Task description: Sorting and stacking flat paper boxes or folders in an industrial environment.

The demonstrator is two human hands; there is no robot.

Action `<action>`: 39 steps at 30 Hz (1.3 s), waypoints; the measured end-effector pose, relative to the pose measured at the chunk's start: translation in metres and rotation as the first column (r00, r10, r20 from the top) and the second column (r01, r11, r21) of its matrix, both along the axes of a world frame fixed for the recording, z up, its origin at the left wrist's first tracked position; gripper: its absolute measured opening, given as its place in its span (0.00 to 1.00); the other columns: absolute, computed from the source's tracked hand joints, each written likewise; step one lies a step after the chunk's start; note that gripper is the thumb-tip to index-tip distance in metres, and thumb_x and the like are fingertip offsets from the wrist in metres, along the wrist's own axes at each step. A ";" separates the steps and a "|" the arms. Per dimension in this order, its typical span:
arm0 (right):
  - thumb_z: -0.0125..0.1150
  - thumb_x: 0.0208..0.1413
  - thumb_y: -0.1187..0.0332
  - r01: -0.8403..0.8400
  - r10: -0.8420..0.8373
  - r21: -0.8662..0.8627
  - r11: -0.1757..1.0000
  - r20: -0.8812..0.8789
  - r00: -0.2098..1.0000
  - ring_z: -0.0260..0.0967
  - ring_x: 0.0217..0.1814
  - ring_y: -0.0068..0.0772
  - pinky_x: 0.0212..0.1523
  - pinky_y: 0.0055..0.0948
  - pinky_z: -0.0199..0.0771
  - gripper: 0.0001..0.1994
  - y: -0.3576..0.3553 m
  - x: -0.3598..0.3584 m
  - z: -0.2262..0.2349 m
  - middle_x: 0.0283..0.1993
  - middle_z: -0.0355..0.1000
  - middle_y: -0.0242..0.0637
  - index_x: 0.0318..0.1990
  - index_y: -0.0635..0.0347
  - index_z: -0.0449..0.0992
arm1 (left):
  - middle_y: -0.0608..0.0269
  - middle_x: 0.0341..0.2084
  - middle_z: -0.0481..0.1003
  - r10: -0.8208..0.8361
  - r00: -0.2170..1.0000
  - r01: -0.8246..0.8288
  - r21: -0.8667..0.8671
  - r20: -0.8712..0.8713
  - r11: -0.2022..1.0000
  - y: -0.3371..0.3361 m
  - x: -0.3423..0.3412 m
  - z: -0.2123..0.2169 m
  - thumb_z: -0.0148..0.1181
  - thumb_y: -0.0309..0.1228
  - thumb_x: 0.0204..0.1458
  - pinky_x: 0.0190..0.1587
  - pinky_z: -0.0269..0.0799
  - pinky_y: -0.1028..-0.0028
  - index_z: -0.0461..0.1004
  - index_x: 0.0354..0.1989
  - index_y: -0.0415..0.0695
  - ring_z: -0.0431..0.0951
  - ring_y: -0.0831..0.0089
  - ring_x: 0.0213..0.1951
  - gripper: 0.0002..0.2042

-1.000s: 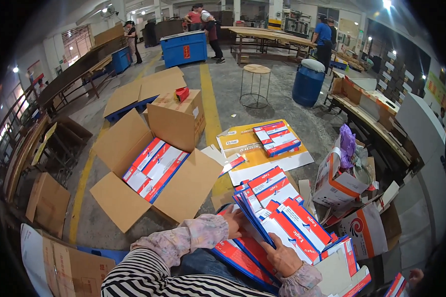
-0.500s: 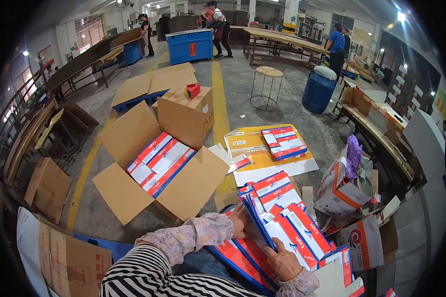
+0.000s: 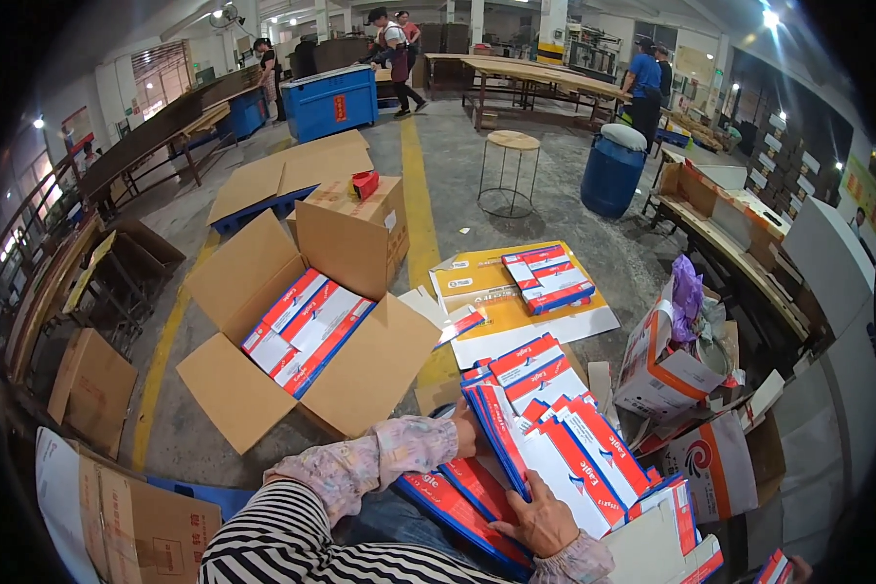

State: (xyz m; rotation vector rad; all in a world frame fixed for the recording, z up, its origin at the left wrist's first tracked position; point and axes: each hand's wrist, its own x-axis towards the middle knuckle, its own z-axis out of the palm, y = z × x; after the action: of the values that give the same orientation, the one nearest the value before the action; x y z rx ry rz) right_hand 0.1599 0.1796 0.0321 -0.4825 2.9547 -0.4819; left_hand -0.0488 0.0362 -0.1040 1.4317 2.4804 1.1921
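Between my hands stands a thin stack of flat red, white and blue packs (image 3: 497,433), tilted on its long edge. My left hand (image 3: 469,428) is closed on its far end, the fingers partly hidden behind it. My right hand (image 3: 538,521) grips the near end, thumb and fingers against the lower corner. More red packs (image 3: 457,506) lie on my lap under the stack. Just right of it is a loose pile of the same packs (image 3: 579,457). An open cardboard box (image 3: 350,365) ahead on the left holds several such packs (image 3: 309,326).
Another pile of packs (image 3: 549,277) lies on a flattened yellow carton (image 3: 472,282). A red tape dispenser (image 3: 364,184) sits on a closed carton (image 3: 346,229). Right are a scrap box (image 3: 652,370) and blue barrel (image 3: 611,175). Another person's hand (image 3: 799,569) shows at lower right, beside a pack.
The held stack has turned slightly, showing more of its red and white face. In the background a person and the blue cart have moved left. A hand has appeared at lower right.
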 end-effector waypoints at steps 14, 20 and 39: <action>0.63 0.35 0.39 -0.017 0.019 0.109 0.994 -0.021 1.000 0.61 0.51 0.64 0.47 0.45 0.70 0.40 -0.005 0.011 -0.008 0.55 0.54 0.67 0.51 0.63 0.69 | 0.57 0.56 0.64 -0.195 0.870 0.146 0.140 0.453 0.979 0.007 -0.019 -0.021 0.62 0.34 0.42 0.59 0.54 0.58 0.66 0.55 0.49 0.61 0.60 0.58 0.27; 0.66 0.35 0.43 0.024 -0.023 0.079 0.997 -0.008 1.000 0.60 0.53 0.63 0.47 0.47 0.70 0.39 -0.008 0.009 -0.012 0.57 0.53 0.65 0.54 0.57 0.66 | 0.58 0.56 0.64 -0.261 0.683 0.157 0.212 0.682 0.965 -0.013 -0.039 -0.035 0.61 0.32 0.44 0.58 0.57 0.58 0.66 0.55 0.49 0.62 0.61 0.58 0.26; 0.48 0.49 0.74 0.149 -0.148 -0.006 0.989 -0.164 0.975 0.67 0.46 0.54 0.40 0.40 0.75 0.21 0.014 -0.002 -0.010 0.53 0.61 0.60 0.54 0.50 0.67 | 0.56 0.30 0.77 -0.336 0.926 0.333 0.048 0.172 0.942 -0.027 0.019 0.047 0.65 0.41 0.38 0.44 0.69 0.63 0.77 0.32 0.44 0.77 0.60 0.37 0.16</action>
State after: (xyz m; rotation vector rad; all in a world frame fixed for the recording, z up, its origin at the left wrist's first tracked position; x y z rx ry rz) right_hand 0.1574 0.1941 0.0224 -0.3160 3.1653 -0.4687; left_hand -0.0302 0.0093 -0.0566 1.5925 2.0103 1.2104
